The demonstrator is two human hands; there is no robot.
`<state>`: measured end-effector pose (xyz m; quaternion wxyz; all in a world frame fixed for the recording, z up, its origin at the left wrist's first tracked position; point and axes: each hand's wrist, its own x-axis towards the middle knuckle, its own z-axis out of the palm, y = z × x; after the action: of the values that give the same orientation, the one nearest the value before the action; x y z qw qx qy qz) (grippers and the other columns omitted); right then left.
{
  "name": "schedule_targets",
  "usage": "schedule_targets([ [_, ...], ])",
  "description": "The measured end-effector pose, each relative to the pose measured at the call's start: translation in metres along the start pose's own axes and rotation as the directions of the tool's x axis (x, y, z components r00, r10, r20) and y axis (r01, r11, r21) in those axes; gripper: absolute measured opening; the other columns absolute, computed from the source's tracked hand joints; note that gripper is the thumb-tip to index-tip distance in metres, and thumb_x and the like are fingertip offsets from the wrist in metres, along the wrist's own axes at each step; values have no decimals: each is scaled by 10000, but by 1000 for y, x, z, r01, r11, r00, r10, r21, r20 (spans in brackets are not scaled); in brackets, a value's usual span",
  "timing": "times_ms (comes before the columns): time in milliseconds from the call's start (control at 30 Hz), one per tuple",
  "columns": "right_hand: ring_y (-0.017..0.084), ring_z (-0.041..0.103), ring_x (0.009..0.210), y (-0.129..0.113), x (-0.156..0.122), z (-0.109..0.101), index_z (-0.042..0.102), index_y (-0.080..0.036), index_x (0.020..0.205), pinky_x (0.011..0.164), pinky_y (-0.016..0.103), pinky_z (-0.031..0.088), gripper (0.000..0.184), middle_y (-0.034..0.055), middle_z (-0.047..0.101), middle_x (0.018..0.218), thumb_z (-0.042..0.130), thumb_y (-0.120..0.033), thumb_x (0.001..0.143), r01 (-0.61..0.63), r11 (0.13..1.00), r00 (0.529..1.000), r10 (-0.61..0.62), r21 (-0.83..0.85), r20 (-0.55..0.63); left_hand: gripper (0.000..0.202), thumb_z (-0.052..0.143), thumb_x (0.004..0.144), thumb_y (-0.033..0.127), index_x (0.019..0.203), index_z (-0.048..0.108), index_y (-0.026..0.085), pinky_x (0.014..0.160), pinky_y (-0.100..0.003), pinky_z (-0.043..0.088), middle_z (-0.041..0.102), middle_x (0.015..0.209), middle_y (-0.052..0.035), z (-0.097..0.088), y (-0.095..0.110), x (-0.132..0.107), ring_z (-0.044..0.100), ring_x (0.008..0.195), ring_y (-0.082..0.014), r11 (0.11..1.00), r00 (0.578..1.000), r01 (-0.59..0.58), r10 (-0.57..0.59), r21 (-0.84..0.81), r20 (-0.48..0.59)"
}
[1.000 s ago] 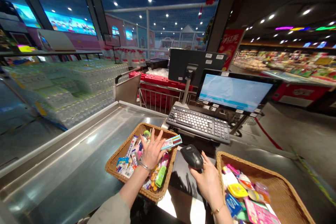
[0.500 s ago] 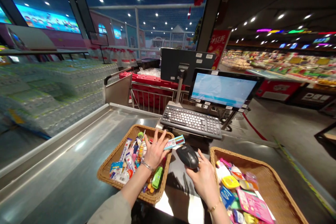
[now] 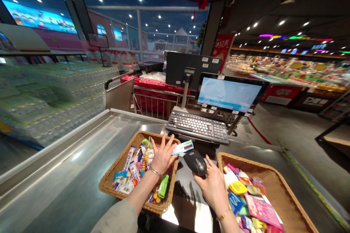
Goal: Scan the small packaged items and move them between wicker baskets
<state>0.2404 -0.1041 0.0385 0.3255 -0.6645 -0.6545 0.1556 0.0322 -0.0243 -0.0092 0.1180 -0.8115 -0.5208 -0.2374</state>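
Observation:
My left hand [image 3: 163, 154] is over the left wicker basket [image 3: 109, 180], some fingers spread, with a slim light-blue packet [image 3: 183, 147] held at its thumb side. A dark red strip and printing show on the packet, which sticks out to the right past the basket rim. In my right hand [image 3: 212, 182] is a black handheld barcode scanner [image 3: 195, 162], its head facing up and left near the packet. My fingers hide the scanner's handle. Small wrapped sweets and toys fill the left basket, among them a green toy-like item [image 3: 163, 186].
The right wicker basket [image 3: 287, 189] holds several small packs, including a pink packet [image 3: 262, 209]. Behind my hands stand a keyboard [image 3: 197, 125] and a lit monitor [image 3: 229, 94]. A metal counter [image 3: 79, 167] with a raised edge runs left; a shopping cart [image 3: 153, 103] stands beyond.
The view has shifted slightly, so the background sits a little further left. Both hands, the packet and the scanner stay in nearly the same places.

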Motion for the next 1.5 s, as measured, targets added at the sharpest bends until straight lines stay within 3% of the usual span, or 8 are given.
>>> schedule_targets([
  [300,280,428,1383,4,-5,4,742,-237,833,1123,463,360,187,50,731,1113,587,-270,733,10,1000,1000,-10,-12,-14,461,578,893,465,1307,590,264,1088,-796,-48,413,1538,-114,2,-1,4,187,1491,-383,999,998,-37,36,-12,-42],
  [633,304,474,1338,28,-13,2,741,-219,897,1070,462,407,241,105,702,1169,596,-302,724,-7,1000,989,6,-8,-149,439,554,906,488,1279,606,263,1102,-768,-90,458,1507,-104,12,8,9,248,1472,-379,993,981,-112,103,-48,-163],
  [800,324,469,1339,33,-19,-2,744,-196,881,1086,477,386,251,125,715,1119,593,-305,713,-65,997,979,58,-29,-198,434,557,907,469,1283,603,257,1103,-769,-72,460,1504,-127,11,18,13,215,1485,-369,986,976,-156,143,-66,-167],
  [1067,314,468,1330,50,-28,-14,746,-193,869,1086,465,373,263,141,669,1230,594,-357,730,-145,985,941,109,-91,-320,412,563,912,436,1273,602,239,1094,-790,-5,454,1508,-136,9,36,21,177,1493,-370,963,962,-238,216,-124,-168],
  [1233,330,489,1293,60,-35,-23,741,-176,966,1067,483,374,337,162,635,1281,623,-392,736,-186,970,908,109,-156,-405,384,554,924,359,1283,595,229,1082,-806,8,444,1512,-138,11,52,26,132,1501,-371,948,949,-287,263,-137,-174],
  [1500,331,404,1374,72,-49,-34,717,-200,1061,1087,534,304,369,136,650,1271,636,-393,757,-265,928,862,106,-262,-495,370,550,929,342,1274,592,217,1066,-829,44,446,1513,-128,12,78,36,122,1500,-381,914,924,-363,329,-182,-194],
])
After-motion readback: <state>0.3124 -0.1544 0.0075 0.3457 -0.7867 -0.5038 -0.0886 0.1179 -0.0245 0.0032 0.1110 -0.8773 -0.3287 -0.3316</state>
